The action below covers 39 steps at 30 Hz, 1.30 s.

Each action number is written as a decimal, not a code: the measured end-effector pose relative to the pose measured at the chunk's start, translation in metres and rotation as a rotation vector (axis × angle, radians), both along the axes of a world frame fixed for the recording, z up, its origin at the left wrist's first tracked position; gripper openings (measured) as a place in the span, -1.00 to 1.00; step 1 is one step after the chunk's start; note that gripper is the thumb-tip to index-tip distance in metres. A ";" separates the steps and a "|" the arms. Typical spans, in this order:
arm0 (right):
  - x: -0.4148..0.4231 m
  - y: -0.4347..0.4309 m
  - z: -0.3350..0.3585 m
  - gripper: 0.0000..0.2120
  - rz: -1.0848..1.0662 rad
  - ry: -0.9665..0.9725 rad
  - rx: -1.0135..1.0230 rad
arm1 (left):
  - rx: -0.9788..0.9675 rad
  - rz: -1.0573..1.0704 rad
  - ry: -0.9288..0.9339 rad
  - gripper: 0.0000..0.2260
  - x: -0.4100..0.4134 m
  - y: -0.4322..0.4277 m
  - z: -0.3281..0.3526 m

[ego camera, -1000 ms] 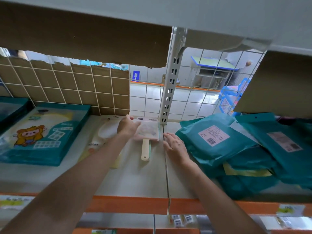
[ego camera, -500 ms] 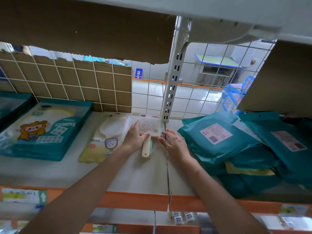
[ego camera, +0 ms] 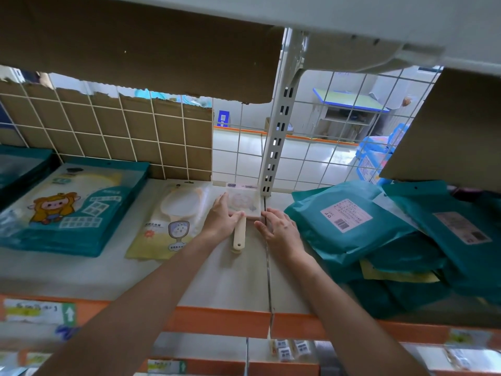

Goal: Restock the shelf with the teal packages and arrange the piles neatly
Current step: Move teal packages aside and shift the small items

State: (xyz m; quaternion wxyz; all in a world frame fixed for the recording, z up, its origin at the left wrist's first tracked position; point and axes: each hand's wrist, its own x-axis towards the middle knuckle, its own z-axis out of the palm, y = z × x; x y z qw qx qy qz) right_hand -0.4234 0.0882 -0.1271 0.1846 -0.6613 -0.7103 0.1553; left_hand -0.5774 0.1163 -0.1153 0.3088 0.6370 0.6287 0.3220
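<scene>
A loose heap of teal packages [ego camera: 349,226] with white labels lies on the right half of the shelf [ego camera: 225,278]. At the shelf's middle lies a small pale fan-like item [ego camera: 244,204] with a cream handle, in a clear wrapper. My left hand [ego camera: 222,217] rests flat on its left side, fingers spread on the wrapper. My right hand [ego camera: 279,229] lies open on the shelf just right of the item, fingertips near its lower right corner, left of the teal heap.
A yellow packet [ego camera: 168,229] with a fan picture lies left of my left hand. Further left sits a teal pile with a cartoon figure [ego camera: 70,207]. A wire grid and a white upright post [ego camera: 276,142] back the shelf. Cardboard hangs from the shelf above.
My left hand slid from the item's top left down onto its left side. My right hand shifted slightly toward the item. The view moved a little.
</scene>
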 end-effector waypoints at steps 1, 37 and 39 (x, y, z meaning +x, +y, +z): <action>0.000 0.000 0.000 -0.53 0.001 0.001 0.004 | 0.001 -0.007 0.001 -0.40 0.000 -0.001 0.001; -0.026 -0.046 0.006 -0.72 0.184 0.177 0.127 | 0.228 -0.173 0.190 -0.61 -0.032 -0.069 -0.016; -0.027 -0.050 0.009 -0.72 0.182 0.196 0.122 | 0.241 -0.171 0.182 -0.63 -0.032 -0.070 -0.015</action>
